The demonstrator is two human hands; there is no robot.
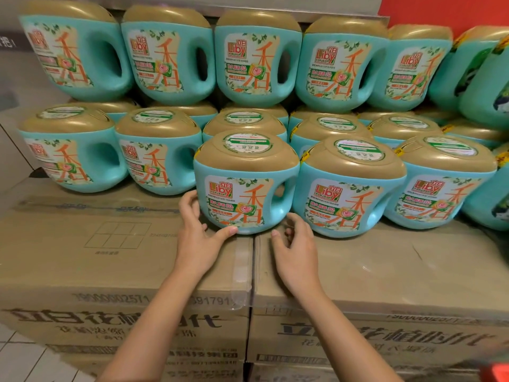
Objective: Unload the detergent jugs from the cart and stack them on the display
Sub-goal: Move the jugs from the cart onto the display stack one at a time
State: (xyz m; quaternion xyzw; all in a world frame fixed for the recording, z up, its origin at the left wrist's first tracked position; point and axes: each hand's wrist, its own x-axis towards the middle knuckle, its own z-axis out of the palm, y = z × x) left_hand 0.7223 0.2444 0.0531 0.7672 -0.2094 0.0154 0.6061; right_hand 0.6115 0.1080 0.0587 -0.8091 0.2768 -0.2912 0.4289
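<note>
A teal detergent jug point(245, 186) with a gold cap stands upright on the cardboard boxes point(115, 244), at the front of the display. My left hand point(197, 232) holds its lower left side: the fingers curl round the flank and the thumb presses the base front. At the jug's lower right corner my right hand point(296, 244) hovers with loosely curled fingers and grips nothing. A matching jug point(347, 188) stands right beside it, touching. The cart is out of view.
Behind, several more jugs fill two tiers, the upper row point(256, 59) against a grey wall. Another front jug point(438, 186) stands at the right. Bare box top point(385, 260) lies in front. The white tiled floor point(22, 357) shows at the lower left.
</note>
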